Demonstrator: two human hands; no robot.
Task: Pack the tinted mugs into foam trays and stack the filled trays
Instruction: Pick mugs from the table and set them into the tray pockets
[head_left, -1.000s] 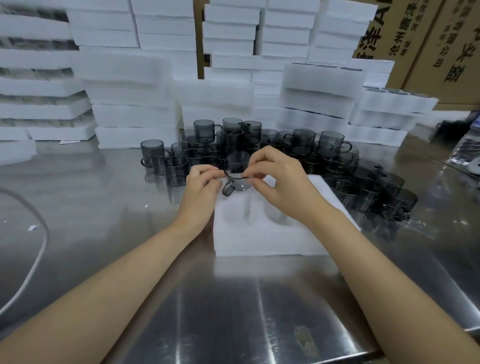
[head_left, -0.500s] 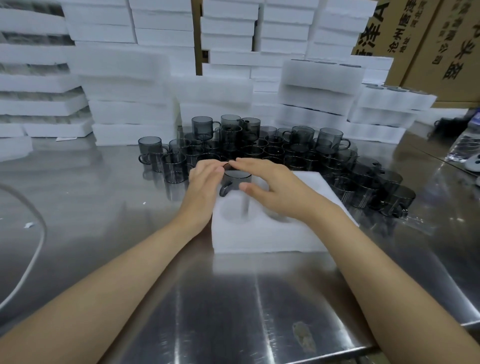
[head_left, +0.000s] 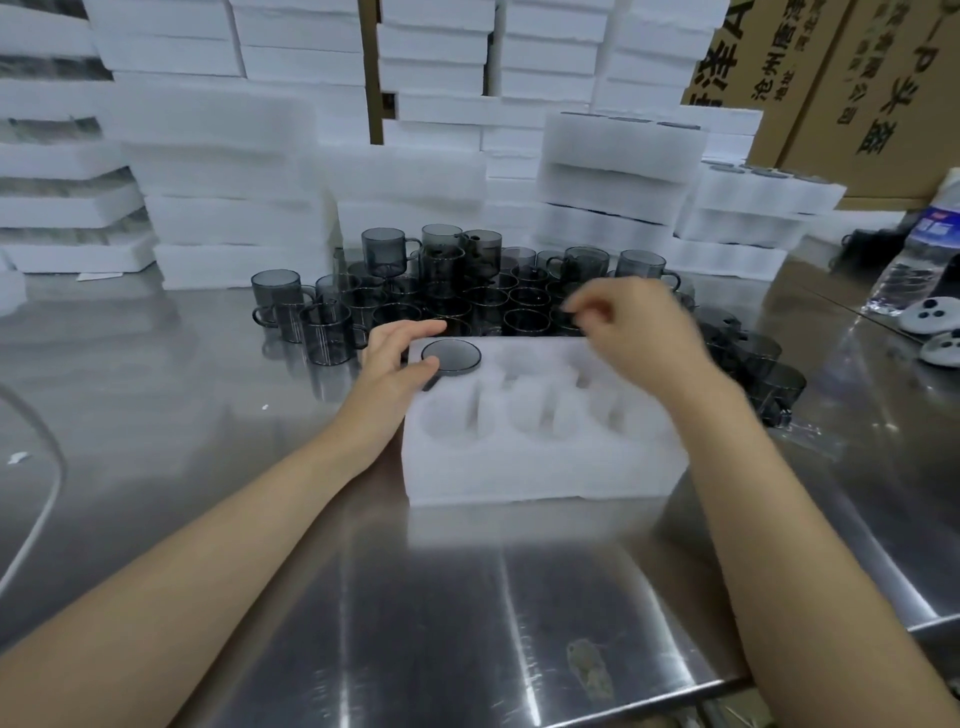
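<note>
Mug (head_left: 451, 356) now in tray (head_left: 540, 473), far-L pocket

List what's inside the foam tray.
One tinted mug sits in the far-left pocket of the foam tray, only its rim showing; other visible pockets hold nothing. The right hand partly covers the far-right pocket.

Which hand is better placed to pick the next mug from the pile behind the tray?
The right hand, probably. It hovers over the loose mugs beyond the foam tray, fingers curled near a rim, though blurred. The left hand rests at the tray's far-left corner beside the seated mug.
</note>
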